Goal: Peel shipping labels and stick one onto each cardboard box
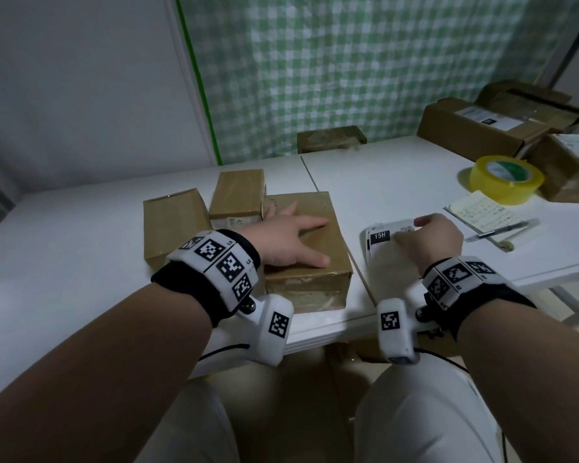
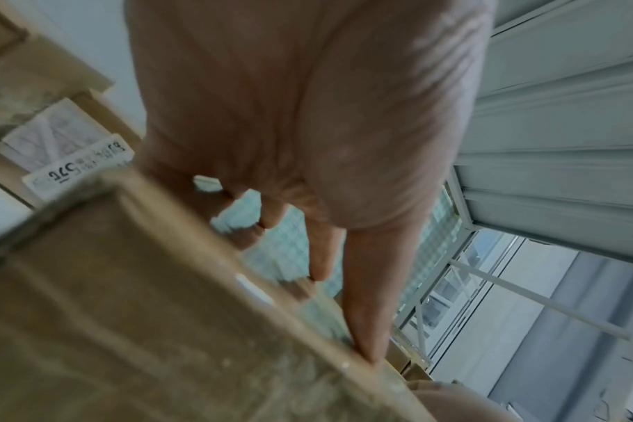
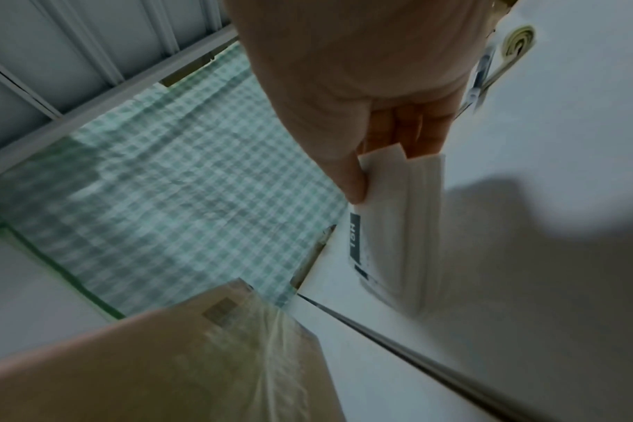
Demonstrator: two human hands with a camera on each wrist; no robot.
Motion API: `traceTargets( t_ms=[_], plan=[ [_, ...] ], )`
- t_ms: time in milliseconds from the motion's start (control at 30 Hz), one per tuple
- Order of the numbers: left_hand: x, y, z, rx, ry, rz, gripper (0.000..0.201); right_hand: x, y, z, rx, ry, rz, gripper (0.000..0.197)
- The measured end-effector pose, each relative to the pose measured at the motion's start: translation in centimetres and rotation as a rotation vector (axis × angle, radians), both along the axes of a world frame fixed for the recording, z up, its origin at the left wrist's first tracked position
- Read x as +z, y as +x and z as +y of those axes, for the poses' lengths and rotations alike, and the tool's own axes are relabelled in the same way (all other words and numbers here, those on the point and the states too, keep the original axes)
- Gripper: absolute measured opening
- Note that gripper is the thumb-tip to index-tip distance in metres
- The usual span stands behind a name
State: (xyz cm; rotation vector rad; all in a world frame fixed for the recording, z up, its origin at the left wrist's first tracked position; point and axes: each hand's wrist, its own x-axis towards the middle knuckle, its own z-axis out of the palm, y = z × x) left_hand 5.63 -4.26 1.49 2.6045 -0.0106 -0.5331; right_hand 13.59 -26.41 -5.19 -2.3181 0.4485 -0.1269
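My left hand lies flat with straight fingers on top of the nearest cardboard box. In the left wrist view that hand touches the box near its edge. To the right, my right hand pinches the far end of a stack of shipping labels lying on the white table. The right wrist view shows my right hand with thumb and fingers clamped on the labels. Two more boxes sit behind the left hand, one at the left and one at the middle.
A yellow tape roll, a notepad and a pen lie right of the labels. Larger boxes are piled at the back right and a small brown box stands by the checked curtain. A seam splits the table.
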Motion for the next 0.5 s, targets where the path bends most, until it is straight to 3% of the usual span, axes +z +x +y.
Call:
traceTargets(
  t_ms=[133, 367, 500],
  plan=[
    [0.2, -0.1, -0.6, 0.002, 0.067, 0.01, 0.081, 0.5, -0.2, 0.0, 0.061, 0.019, -0.031, 0.007],
    [1.6, -0.5, -1.1, -0.018, 0.14, 0.022, 0.072, 2.9, -1.2, -0.2, 0.221, 0.082, -0.062, 0.01],
    [2.3, -0.7, -1.0, 0.021, -0.018, -0.037, 0.062, 4.7, -1.5, 0.0, 0.206, 0.191, -0.187, 0.012]
  ],
)
